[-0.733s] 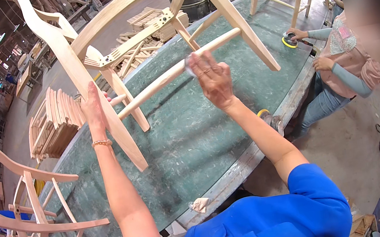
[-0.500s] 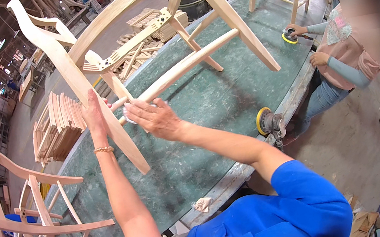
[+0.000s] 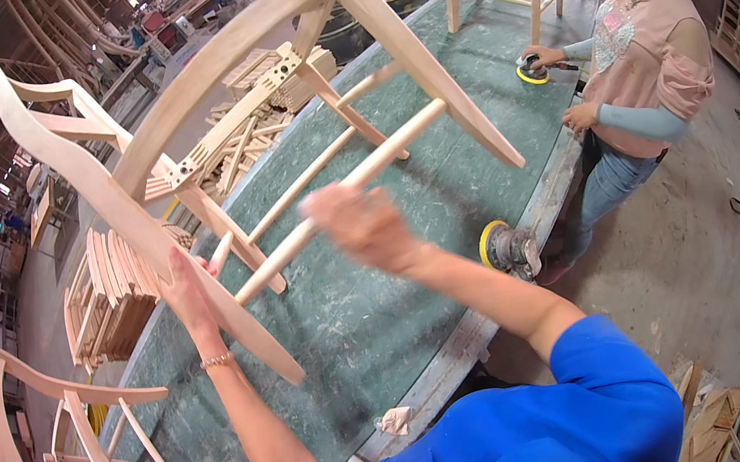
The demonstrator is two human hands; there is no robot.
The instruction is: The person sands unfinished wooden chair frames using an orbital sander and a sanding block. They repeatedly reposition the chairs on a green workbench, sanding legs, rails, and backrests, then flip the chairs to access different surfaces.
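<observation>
Lying tilted on the green table [image 3: 387, 327], pale unfinished chair [image 3: 264, 81]; left hand [image 3: 186, 293] flat against its leg, right hand [image 3: 364, 222] blurred.

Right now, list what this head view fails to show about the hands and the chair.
- Right hand: motion-blurred on the chair rung; its grip and anything held are unreadable.
- Left hand: fingers partly hidden behind the chair leg.
- Wooden chair: top cut off by the upper edge.

The unfinished pale blond wooden chair frame [image 3: 275, 139] lies over a mottled dark green, scuffed worktable top [image 3: 403, 304]. A round yellow-edged sanding disc [image 3: 493, 239] sits at the table's edge. The rounded blue short sleeve [image 3: 606, 387] looks plain, possibly cotton.
</observation>
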